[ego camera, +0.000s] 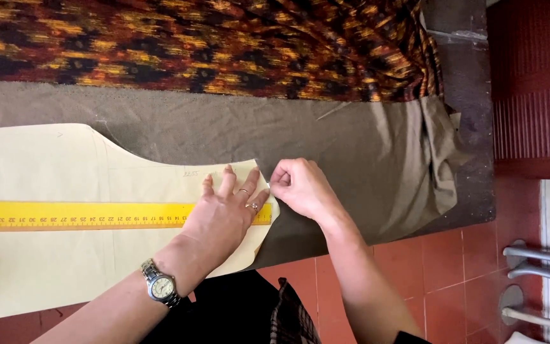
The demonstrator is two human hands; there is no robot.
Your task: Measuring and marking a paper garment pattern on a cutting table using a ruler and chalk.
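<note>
On brown fabric (364, 146): left hand (227, 213) flat pressing paper pattern (46, 165), ruler (77, 215); right hand (300, 188) pinched.

One paper pattern (52, 172), one yellow ruler (65, 215), two fabrics, two hands

You get soft, even daylight with no glare. Your left hand (227, 213) throws a faint shadow onto the cream paper pattern (46, 172). The picture is sharp mid-frame, with slight softness and wide-angle bending toward the edges.
</note>
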